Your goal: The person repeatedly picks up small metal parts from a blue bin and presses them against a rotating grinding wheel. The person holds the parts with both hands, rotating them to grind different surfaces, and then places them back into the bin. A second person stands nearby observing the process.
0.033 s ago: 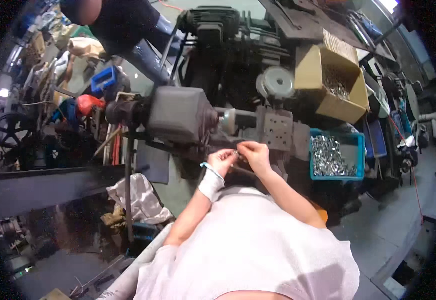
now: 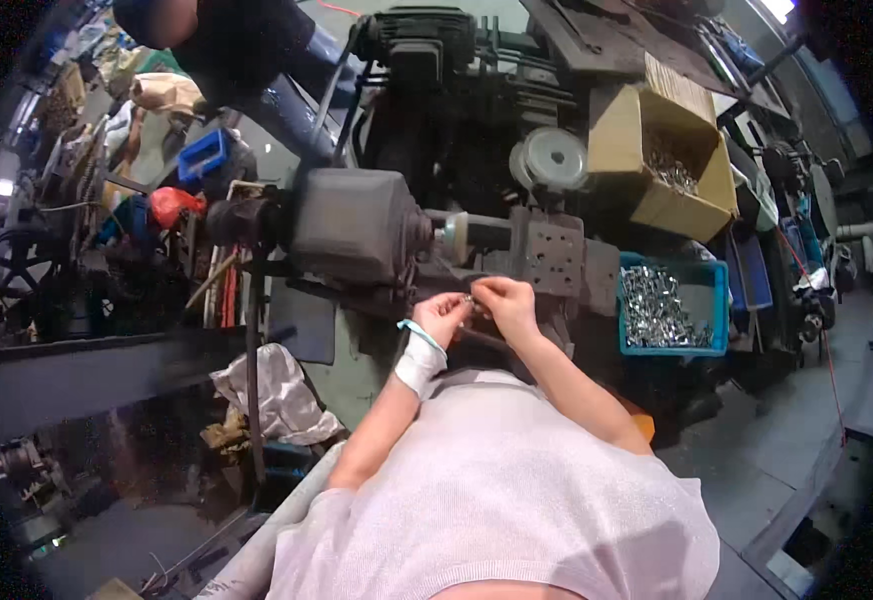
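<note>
My left hand (image 2: 442, 317) and my right hand (image 2: 507, 303) meet in front of the machine, fingertips pinched close together. Between them a small shiny metal part (image 2: 469, 299) shows, mostly covered by the fingers; its exact kind is too small to make out. A white wrap and a pale blue band circle my left wrist. Just beyond the hands lies the machine's grey housing (image 2: 350, 222), with a shaft carrying a pale ring (image 2: 457, 236). A metal block with holes (image 2: 555, 255) sits just past my right hand.
To the right stands a blue bin (image 2: 724, 310) holding many shiny metal parts. Behind it, an open cardboard box (image 2: 617, 135) contains more small parts. A round metal wheel (image 2: 560, 158) sits on the machine. Another person (image 2: 247, 50) is at the far left, near a blue crate (image 2: 204, 155).
The whole view has shifted slightly, the scene sitting a little further left and up. Both hands keep their pinch on the small metal part.
</note>
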`<act>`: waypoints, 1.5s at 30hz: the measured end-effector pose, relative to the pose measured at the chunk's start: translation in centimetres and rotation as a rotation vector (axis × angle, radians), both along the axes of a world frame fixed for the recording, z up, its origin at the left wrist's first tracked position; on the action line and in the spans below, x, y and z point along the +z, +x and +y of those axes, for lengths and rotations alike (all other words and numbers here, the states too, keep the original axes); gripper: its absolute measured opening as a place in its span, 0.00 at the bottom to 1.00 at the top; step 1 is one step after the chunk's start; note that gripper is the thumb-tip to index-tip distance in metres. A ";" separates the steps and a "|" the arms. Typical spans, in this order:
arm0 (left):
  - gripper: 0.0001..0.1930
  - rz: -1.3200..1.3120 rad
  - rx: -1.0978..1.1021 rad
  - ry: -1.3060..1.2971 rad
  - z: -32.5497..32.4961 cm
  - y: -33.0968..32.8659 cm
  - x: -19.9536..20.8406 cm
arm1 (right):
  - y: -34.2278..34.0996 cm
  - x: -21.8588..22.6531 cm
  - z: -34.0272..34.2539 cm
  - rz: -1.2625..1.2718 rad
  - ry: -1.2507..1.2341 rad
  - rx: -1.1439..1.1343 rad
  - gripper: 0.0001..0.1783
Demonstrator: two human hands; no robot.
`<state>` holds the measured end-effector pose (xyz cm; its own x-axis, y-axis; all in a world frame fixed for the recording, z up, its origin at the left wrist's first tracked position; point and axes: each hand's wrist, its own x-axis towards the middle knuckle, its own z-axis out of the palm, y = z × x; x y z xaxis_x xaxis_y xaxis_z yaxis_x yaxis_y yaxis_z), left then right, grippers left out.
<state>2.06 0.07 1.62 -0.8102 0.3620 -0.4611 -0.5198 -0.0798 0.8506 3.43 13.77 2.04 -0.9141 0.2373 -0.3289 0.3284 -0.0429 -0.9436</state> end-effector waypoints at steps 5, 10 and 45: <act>0.08 -0.019 0.027 -0.036 0.2 -1.5 -2.7 | -1.3 -1.3 -0.4 -0.054 -0.061 -0.093 0.10; 0.08 -0.019 0.117 -0.112 1.0 -3.0 -6.0 | -3.4 -4.5 -0.5 -0.025 0.176 -0.117 0.09; 0.15 -0.388 0.008 0.066 -0.4 -3.7 -2.9 | -2.7 -3.0 -0.1 0.088 -0.003 -0.188 0.07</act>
